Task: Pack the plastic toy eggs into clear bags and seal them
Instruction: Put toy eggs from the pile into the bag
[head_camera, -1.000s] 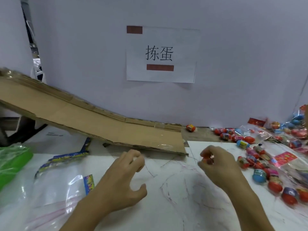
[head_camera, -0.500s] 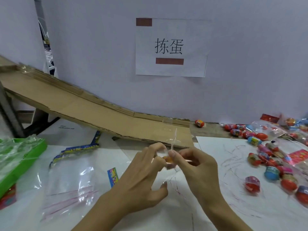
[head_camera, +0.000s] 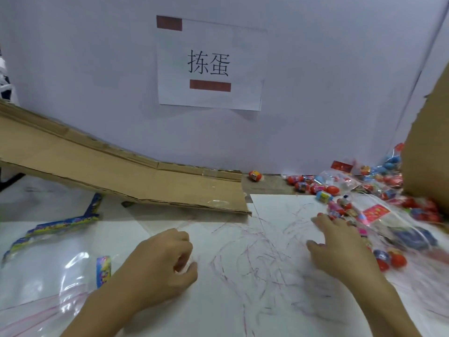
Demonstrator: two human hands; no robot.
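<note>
I see the grey wall (head_camera: pixel 315 69) filling the upper half of the frame, with a white paper sign (head_camera: pixel 210 64) taped at upper centre. Below it the white marbled table (head_camera: pixel 243 276) takes up the lower half. A long cardboard ramp (head_camera: pixel 121 173) slopes down from the left edge to mid-frame, and a second cardboard panel (head_camera: pixel 430 147) stands at the right edge.

In the lower left lie clear bags (head_camera: pixel 48 276) with coloured header strips, flat on the table. At the right, a heap of plastic toy eggs (head_camera: pixel 340 205), red and blue, is spread among more clear bags, partly blurred. One lone egg (head_camera: pixel 255 176) sits by the wall just past the foot of the ramp.

My left hand (head_camera: pixel 158 266) is at lower centre, fingers curled in over the palm; I cannot tell whether it grips anything, since the inside of the curl is hidden. My right hand (head_camera: pixel 340 246) is at lower right with fingers stretched out flat, reaching to the edge of the egg heap, its fingertips (head_camera: pixel 320 216) just at the nearest eggs. It grips nothing.
</note>
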